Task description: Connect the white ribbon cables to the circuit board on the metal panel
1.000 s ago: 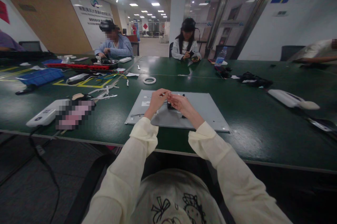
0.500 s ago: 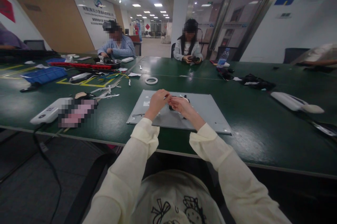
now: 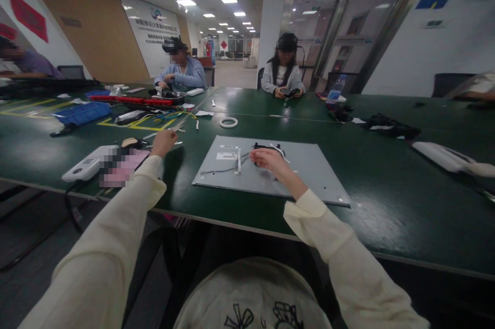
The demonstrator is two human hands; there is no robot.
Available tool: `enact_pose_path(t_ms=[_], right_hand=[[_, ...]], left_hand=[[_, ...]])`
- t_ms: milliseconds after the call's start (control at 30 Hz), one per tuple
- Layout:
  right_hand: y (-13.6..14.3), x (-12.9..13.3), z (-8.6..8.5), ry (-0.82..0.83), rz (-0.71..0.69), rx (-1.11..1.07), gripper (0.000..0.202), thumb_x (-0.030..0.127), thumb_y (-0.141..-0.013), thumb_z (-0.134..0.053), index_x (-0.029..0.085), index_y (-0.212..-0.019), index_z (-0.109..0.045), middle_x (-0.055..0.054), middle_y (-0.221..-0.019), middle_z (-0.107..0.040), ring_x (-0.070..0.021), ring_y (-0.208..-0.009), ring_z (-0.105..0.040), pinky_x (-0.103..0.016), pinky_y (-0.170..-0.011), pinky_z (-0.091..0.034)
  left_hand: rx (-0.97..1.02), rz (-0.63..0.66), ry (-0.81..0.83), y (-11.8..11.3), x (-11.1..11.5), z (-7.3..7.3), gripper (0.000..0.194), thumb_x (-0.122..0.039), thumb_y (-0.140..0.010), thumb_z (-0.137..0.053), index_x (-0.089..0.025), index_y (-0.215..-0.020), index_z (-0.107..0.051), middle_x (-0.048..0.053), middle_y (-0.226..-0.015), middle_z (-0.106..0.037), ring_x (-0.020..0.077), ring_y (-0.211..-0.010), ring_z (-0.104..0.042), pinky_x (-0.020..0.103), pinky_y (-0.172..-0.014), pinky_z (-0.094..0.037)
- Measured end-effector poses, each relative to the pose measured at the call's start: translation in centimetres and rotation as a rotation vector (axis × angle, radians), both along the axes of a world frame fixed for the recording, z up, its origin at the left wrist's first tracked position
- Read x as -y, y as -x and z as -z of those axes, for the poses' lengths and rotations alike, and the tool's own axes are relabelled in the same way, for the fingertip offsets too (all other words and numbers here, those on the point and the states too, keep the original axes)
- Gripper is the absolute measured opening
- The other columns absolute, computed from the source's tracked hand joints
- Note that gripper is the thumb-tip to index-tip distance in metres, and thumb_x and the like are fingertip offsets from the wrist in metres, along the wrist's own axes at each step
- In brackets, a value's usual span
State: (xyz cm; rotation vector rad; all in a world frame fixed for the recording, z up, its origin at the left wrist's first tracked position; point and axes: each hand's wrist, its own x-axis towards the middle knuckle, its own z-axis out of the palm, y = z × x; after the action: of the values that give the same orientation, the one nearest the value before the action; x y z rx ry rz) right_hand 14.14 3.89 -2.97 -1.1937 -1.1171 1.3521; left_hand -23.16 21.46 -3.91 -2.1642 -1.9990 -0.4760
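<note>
A grey flat panel (image 3: pixel 309 179) lies on the green table in front of me. On it are a black part (image 3: pixel 281 151) with a white strip, a grey cable (image 3: pixel 216 170) and a white tape piece (image 3: pixel 238 161) across the cable. My right hand (image 3: pixel 266 160) is over the panel beside the black part, its fingers pressed together; what they hold, if anything, is too small to tell. Off the panel's left side, my left hand (image 3: pixel 164 142) is at the pale strips (image 3: pixel 181 125), its fingers closed; I cannot make out what is in them.
A white tape roll (image 3: pixel 228 122) lies behind the panel. At left are a white device (image 3: pixel 91 163), a pink item (image 3: pixel 126 169) and a blue tray (image 3: pixel 83 114). Another white device (image 3: pixel 436 156) lies right. Two people sit across the table.
My left hand has moved left, away from my right hand and the panel, to the pale strips. My right hand stays over the panel. The view has shifted slightly.
</note>
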Motion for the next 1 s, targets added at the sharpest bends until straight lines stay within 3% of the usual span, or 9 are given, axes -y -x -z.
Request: enact_pose_path(t_ms=[100,300,633,1000], right_hand=[[0.0,-0.1,0.1,-0.001,-0.016,0.025,0.016,0.018,-0.081,-0.053,0.015,-0.089,-0.067,-0.007,-0.094,-0.066,-0.0096,-0.078,-0.062,-0.018,-0.066,-0.046],[0.0,-0.3,0.6,-0.006,-0.045,0.057,0.018,0.020,-0.081,-0.053,0.014,-0.091,-0.066,-0.007,-0.092,-0.067,-0.0094,-0.078,-0.062,-0.017,-0.065,-0.045],[0.1,-0.1,0.3,-0.001,-0.054,0.114,0.019,0.020,-0.081,-0.052,0.014,-0.092,-0.066,-0.007,-0.092,-0.067,-0.0102,-0.080,-0.062,-0.017,-0.065,-0.045],[0.1,-0.2,0.6,-0.023,-0.079,0.186,0.020,0.014,-0.082,-0.047,0.013,-0.090,-0.066,-0.007,-0.091,-0.067,-0.0094,-0.079,-0.062,-0.017,-0.064,-0.044]], left_hand=[[0.027,-0.099,-0.001,1.6,-0.8,1.6,0.029,-0.027,-0.075,-0.048,-0.016,-0.089,-0.071,0.011,-0.093,-0.069,0.0254,-0.092,-0.061,0.027,-0.075,-0.044],[0.115,-0.089,0.039,2.8,-1.4,3.2,0.030,-0.023,-0.074,-0.050,-0.015,-0.093,-0.071,0.009,-0.097,-0.069,0.0242,-0.095,-0.061,0.029,-0.082,-0.044],[0.227,-0.160,0.012,2.3,0.2,3.6,0.033,-0.022,-0.075,-0.049,-0.014,-0.100,-0.069,0.010,-0.096,-0.069,0.0244,-0.096,-0.060,0.030,-0.084,-0.043],[0.143,-0.242,0.023,0.1,2.0,4.7,0.040,-0.021,-0.082,-0.040,-0.024,-0.116,-0.061,0.016,-0.119,-0.051,0.0340,-0.109,-0.046,0.045,-0.087,-0.039]])
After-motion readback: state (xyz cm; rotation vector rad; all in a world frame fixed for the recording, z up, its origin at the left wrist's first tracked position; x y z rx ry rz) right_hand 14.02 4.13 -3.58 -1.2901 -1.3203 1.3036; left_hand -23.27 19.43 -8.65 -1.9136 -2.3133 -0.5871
